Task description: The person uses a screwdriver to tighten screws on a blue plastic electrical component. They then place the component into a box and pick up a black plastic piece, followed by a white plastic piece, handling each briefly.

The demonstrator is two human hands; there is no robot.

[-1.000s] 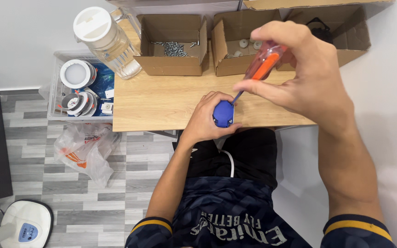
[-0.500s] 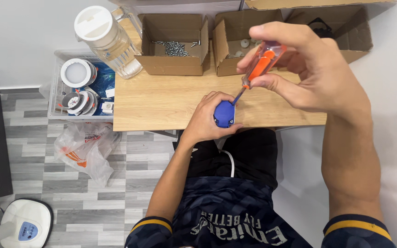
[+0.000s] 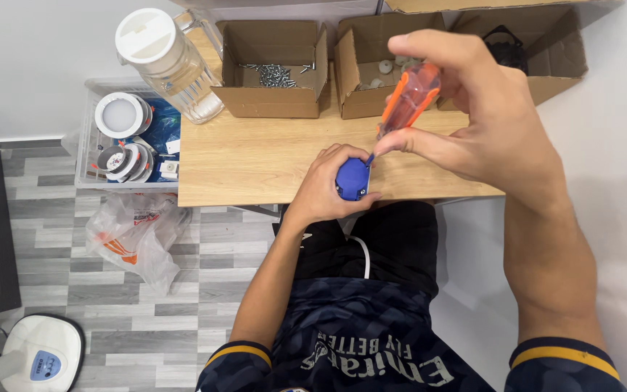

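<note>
The left hand [image 3: 326,185] is clenched around a small blue plastic part [image 3: 352,178], holding it at the near edge of the wooden bench [image 3: 255,163], just above the person's lap. The right hand [image 3: 484,123] has its grip closed on an orange-handled screwdriver [image 3: 406,98], fingers wrapped round the translucent handle, the tool tilted down and to the left so that its tip meets the top of the blue part.

At the back of the bench stand three open cardboard boxes side by side: the left box [image 3: 270,101] holds a scatter of small metal screws [image 3: 276,72], the middle box [image 3: 357,94] holds a few pale round pieces, and the right box [image 3: 553,58] holds something dark that is partly hidden behind the right hand. A clear ribbed pitcher with a white lid [image 3: 165,62] stands at the bench's far left corner. Beside the bench, on the left, a plastic crate [image 3: 87,138] holds round white fittings, and a crumpled plastic bag [image 3: 136,236] lies on the grey floor below it
</note>
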